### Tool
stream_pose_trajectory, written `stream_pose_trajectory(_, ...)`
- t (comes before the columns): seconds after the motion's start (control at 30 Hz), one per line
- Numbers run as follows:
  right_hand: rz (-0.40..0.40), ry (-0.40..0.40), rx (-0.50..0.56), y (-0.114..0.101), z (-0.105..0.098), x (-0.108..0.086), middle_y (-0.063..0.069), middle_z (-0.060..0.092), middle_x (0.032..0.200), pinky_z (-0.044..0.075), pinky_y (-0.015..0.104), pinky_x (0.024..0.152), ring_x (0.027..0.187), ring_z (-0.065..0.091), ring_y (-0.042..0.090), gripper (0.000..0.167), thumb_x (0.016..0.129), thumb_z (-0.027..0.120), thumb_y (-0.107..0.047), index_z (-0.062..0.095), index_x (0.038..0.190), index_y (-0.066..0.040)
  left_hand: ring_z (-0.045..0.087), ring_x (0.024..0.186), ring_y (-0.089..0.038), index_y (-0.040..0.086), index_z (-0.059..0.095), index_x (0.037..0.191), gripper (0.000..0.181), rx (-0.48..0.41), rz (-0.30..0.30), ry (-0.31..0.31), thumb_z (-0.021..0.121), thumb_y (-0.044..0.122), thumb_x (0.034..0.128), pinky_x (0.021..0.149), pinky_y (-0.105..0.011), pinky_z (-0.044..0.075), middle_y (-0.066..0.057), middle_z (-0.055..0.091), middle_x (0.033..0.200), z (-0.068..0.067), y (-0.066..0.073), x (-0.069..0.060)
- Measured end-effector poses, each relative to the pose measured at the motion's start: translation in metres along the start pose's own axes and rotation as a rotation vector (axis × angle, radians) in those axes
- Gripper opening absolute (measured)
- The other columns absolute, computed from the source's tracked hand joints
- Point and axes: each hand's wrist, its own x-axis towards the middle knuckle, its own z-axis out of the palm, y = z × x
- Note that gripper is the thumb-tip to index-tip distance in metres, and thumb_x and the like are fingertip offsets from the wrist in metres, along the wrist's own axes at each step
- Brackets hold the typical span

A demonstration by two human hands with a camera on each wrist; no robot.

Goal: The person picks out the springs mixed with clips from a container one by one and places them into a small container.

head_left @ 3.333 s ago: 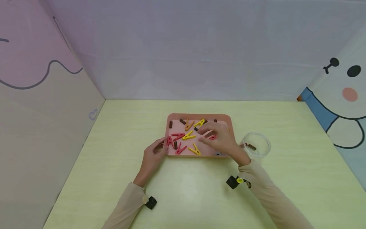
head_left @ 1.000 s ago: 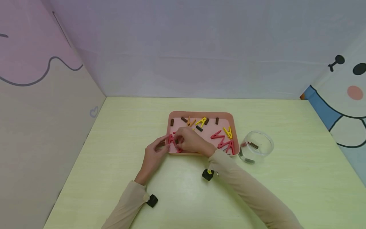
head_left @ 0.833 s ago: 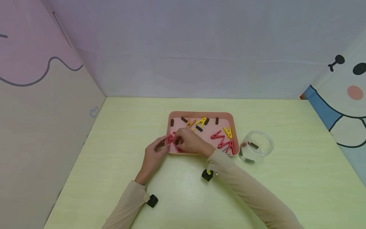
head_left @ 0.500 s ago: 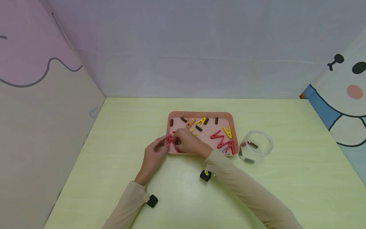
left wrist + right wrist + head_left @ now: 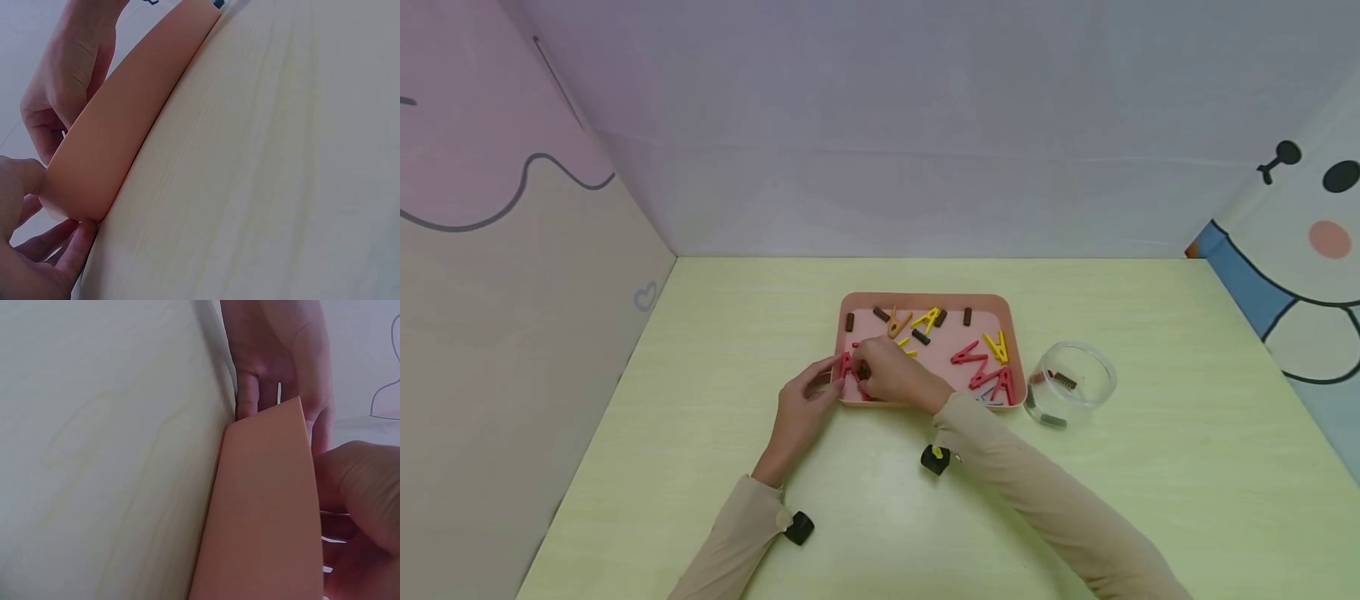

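Observation:
In the head view a pink tray (image 5: 925, 298) holds red, yellow and orange clothespins and several dark springs. My left hand (image 5: 802, 417) grips the tray's near left corner, its fingertips close to a red clothespin (image 5: 847, 365). In the left wrist view, thumb and fingers sit on either side of the tray's wall (image 5: 112, 131). My right hand (image 5: 895, 371) reaches over the front wall to the left part of the tray. Its curled thumb and forefinger seem to pinch a dark spring (image 5: 862, 373). Both wrist views hide the fingertips behind the wall.
Right of the tray stands a clear round container (image 5: 1078, 375) with a spring and a small red piece seen in it. A small grey piece (image 5: 1053, 422) shows at its base. Patterned panels (image 5: 880, 150) stand behind and beside the table (image 5: 737, 317).
My right hand has moved from the tray's right half to its left side, uncovering red and yellow clothespins on the right. Over the last second it shifts only slightly left. My left hand stays put.

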Motion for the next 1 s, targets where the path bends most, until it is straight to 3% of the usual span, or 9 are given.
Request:
stream_pose_trajectory(0.37, 0.002, -0.009, -0.004, 0.003, 0.001, 0.002, 0.009, 0.062, 0.077, 0.04, 0.022, 0.058, 0.07, 0.048, 0.015, 0.011, 0.077, 0.068, 0.006, 0.069, 0.086, 0.0, 0.059, 0.106, -0.019, 0.013, 0.063, 0.125, 0.037, 0.004, 0.014, 0.004, 0.066, 0.01, 0.0885, 0.085, -0.023, 0.051, -0.006, 0.061, 0.12, 0.0, 0.0, 0.0)
stream_pose_trajectory(0.53, -0.015, -0.003, -0.014, 0.003, 0.0, 0.001, 0.005, 0.061, 0.075, 0.042, 0.022, 0.06, 0.07, 0.05, 0.014, 0.006, 0.078, 0.069, 0.003, 0.068, 0.082, -0.001, 0.058, 0.108, -0.021, 0.013, 0.062, 0.126, 0.037, 0.003, -0.007, -0.005, 0.066, 0.012, 0.0888, 0.087, -0.025, 0.051, -0.007, 0.06, 0.122, 0.0, 0.002, 0.0)
stream_pose_trajectory(0.8, 0.013, 0.008, 0.055, 0.006, -0.006, -0.004, 0.0, 0.061, 0.077, 0.047, 0.022, 0.065, 0.073, 0.052, 0.014, 0.006, 0.082, 0.067, -0.001, 0.071, 0.084, -0.005, 0.056, 0.111, -0.03, 0.0, 0.057, 0.128, 0.038, 0.032, -0.013, -0.026, 0.062, 0.005, 0.0904, 0.09, -0.03, 0.05, -0.019, 0.057, 0.125, -0.002, 0.035, -0.009)
stream_pose_trajectory(1.0, -0.025, 0.101, 0.11, 0.013, -0.013, -0.013, 0.001, 0.067, 0.087, 0.051, 0.024, 0.073, 0.079, 0.057, 0.013, 0.01, 0.08, 0.069, -0.001, 0.072, 0.09, -0.003, 0.056, 0.111, -0.029, 0.001, 0.057, 0.129, 0.039, 0.055, -0.034, -0.025, 0.062, 0.007, 0.0911, 0.091, -0.031, 0.049, -0.018, 0.056, 0.127, -0.001, 0.041, -0.012)
